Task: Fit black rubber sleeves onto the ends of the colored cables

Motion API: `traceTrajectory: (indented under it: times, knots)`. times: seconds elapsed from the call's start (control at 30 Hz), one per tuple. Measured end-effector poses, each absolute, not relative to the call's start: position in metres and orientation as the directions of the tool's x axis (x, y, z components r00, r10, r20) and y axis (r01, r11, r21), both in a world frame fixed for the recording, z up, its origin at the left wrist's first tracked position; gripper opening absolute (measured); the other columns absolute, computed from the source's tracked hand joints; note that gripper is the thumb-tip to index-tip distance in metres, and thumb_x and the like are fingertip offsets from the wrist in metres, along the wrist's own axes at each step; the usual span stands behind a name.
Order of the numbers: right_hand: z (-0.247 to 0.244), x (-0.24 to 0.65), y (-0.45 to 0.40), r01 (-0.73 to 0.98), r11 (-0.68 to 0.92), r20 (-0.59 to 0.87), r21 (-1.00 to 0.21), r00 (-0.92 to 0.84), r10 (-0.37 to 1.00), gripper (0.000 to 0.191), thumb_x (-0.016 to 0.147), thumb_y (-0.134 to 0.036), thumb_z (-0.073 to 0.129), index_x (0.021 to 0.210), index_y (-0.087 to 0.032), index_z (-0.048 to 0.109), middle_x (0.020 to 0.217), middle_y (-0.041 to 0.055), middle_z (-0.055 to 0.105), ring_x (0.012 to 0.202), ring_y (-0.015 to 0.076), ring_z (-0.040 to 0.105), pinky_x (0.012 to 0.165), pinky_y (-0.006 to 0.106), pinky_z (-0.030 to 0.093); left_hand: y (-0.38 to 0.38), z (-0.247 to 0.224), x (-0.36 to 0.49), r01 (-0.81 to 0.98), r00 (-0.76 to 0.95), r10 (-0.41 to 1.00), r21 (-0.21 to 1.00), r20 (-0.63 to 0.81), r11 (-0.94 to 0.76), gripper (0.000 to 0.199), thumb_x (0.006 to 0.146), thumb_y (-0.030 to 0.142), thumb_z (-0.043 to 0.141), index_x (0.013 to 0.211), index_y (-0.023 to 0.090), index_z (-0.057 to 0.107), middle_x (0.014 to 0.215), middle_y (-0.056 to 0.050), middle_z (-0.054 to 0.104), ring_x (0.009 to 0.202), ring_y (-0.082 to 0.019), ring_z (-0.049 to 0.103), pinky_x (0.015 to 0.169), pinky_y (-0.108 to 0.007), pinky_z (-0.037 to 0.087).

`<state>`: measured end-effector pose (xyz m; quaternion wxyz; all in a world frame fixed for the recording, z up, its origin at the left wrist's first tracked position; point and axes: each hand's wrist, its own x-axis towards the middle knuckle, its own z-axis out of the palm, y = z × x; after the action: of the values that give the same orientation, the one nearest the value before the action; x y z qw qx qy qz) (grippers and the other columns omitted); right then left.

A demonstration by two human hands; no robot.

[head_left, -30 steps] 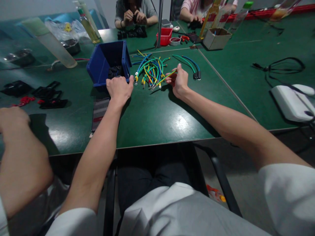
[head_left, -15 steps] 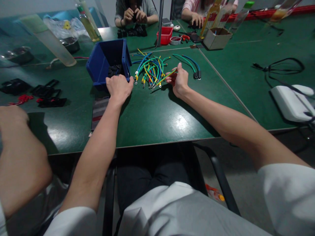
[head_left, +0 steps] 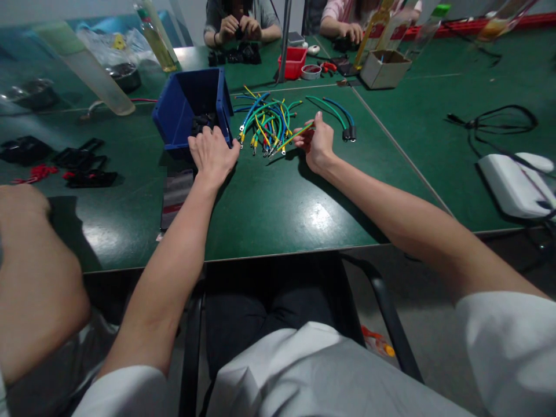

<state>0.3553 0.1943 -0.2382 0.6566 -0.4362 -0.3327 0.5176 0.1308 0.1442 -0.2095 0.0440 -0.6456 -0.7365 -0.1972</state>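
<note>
My left hand (head_left: 211,153) rests at the front edge of a blue bin (head_left: 174,124), fingers reaching over the rim toward small black parts (head_left: 203,122) inside; its thumb is apart, and its fingertips are partly hidden. A yellow-green wire (head_left: 292,138) is pinched in my right hand (head_left: 319,142), its metal end pointing down-left. Beside that hand lies a pile of blue, green and yellow wires (head_left: 264,124) with metal lugs. Farther right, a green and a blue wire end in black sleeves (head_left: 348,134).
A striped flat object (head_left: 177,197) lies below the bin. Black parts (head_left: 89,165) and another person's arm (head_left: 39,284) are at left. Behind stand a metal pole (head_left: 284,43), a red box (head_left: 293,62) and a cardboard box (head_left: 384,69). A white device (head_left: 515,185) is at right.
My left hand's fingers have lifted and spread a little at the bin's rim. My right hand has barely moved and still holds the wire.
</note>
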Motion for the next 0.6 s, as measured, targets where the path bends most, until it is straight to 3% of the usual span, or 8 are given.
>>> traceTrajectory:
  times: [0.23,0.5,0.6]
  knots:
    - [-0.237,0.354,0.193,-0.387,0.080,-0.023,-0.918,0.254,0.967,0.042,0.090,-0.065,0.043,0.082,-0.024,0.042,0.058,-0.0055,0.057,0.046,0.0070,0.056,0.041,0.016,0.044,0.137,-0.200,0.131,0.946,-0.174,0.928,0.319,0.329,0.064,0.066,0.082,0.050,0.040,0.139,0.016,0.043,0.141,-0.020,0.046,0.135,-0.042,0.036,0.112,-0.057,0.024]
    - [-0.232,0.353,0.187,-0.386,0.063,-0.038,-0.920,0.247,0.968,0.040,0.091,-0.063,0.042,0.081,-0.024,0.043,0.058,-0.0051,0.056,0.047,0.0080,0.057,0.040,0.016,0.044,0.133,-0.195,0.134,0.954,-0.168,0.922,0.293,0.349,0.063,0.063,0.083,0.050,0.038,0.135,0.016,0.047,0.138,-0.019,0.049,0.139,-0.040,0.029,0.111,-0.055,0.026]
    - [-0.232,0.353,0.187,-0.349,0.069,-0.018,-0.935,0.240,0.971,0.041,0.089,-0.064,0.045,0.082,-0.024,0.043,0.058,-0.0049,0.056,0.048,0.0090,0.058,0.040,0.017,0.044,0.132,-0.193,0.134,0.957,-0.182,0.926,0.276,0.330,0.090,0.066,0.085,0.057,0.030,0.130,0.013,0.051,0.133,-0.019,0.055,0.143,-0.038,0.024,0.109,-0.055,0.024]
